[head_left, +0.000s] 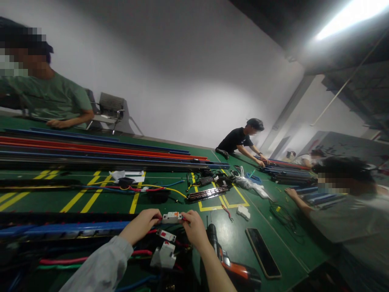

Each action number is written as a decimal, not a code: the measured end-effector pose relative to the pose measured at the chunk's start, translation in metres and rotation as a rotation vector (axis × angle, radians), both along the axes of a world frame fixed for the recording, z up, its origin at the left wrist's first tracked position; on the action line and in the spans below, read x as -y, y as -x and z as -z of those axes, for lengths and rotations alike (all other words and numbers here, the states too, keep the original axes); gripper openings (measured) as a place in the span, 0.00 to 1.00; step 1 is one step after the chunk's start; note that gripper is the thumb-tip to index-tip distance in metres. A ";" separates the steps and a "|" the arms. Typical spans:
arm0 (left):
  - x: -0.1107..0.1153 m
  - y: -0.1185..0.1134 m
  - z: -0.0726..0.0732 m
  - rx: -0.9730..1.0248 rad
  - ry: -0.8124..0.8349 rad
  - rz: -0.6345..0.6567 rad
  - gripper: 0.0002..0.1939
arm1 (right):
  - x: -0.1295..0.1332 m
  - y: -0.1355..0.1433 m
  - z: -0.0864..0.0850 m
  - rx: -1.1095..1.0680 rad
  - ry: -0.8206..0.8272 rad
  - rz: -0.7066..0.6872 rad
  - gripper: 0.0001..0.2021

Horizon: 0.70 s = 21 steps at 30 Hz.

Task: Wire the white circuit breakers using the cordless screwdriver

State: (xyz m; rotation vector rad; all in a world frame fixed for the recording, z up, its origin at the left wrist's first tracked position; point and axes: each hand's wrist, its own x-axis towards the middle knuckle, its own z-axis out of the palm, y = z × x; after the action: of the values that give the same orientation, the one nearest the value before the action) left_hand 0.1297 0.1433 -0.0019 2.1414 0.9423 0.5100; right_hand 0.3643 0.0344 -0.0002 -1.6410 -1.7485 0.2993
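Well, the white breaker (172, 218) — between left fingers (156, 215) and right fingers (187, 219)

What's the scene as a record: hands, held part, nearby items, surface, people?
Left: left hand, fingertips at one end of the held part
Right: right hand, fingertips at its other end
Held part: white switch module
Nearby: cordless drill, phone; both right of the hands
Surface: green table, yellow markings
People: person in green shirt, person in black shirt, others
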 end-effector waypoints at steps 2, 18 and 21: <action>0.000 -0.001 0.001 0.013 -0.011 -0.004 0.09 | -0.003 -0.002 0.005 -0.086 0.006 -0.001 0.12; 0.007 0.006 0.004 0.171 -0.047 -0.023 0.12 | -0.013 -0.009 0.002 -0.566 0.099 -0.080 0.19; 0.009 0.007 0.004 0.166 -0.071 -0.022 0.13 | -0.010 -0.010 0.000 -0.671 0.106 -0.075 0.23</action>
State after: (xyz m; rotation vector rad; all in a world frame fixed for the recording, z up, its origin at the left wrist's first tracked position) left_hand 0.1224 0.1346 -0.0056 2.1164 0.8675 0.7297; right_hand 0.3743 0.0448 0.0003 -1.3280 -1.2902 0.8781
